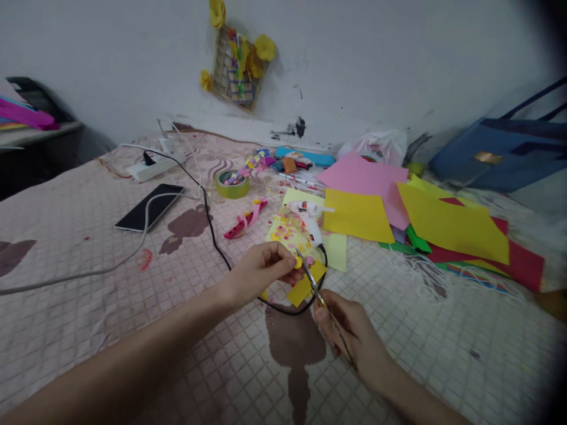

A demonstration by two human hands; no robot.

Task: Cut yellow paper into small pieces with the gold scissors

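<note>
Yellow paper piece (298,263): small, held above the patterned cloth (221,348), a little below the middle of my head feed.
Left hand (270,265): I see its fingers grasping the yellow piece, thumb toward the scissors.
Right hand (348,327): fingers clenched around the handles of the scissors (315,287), which slant up and leftward.
Blades: right beside the yellow piece; from here I cannot tell whether they touch it.
Yellow strip (302,290): on the cloth, partly behind the scissors.
Pale yellow sheet (339,251): just beyond the hands, strewn with paper scraps (281,230).
Glue gun (313,223): white, lying over the pale sheet; its black cord (214,233) loops below the left hand and runs to the power strip (156,167).
Left of the scraps: I note a red-pink stick (245,221) with a pink strip on it, a tape roll (232,189) with decorated items leaning on it, and farther left a dark-screened phone (150,208).
Right of the glue gun: yellow sheets (452,223) and a pink sheet (357,172) overlapping, white string (425,276) tangled nearer me.
Far edge: blue bag (496,154) at right; wall hanging (239,71) with yellow paper flowers above.
</note>
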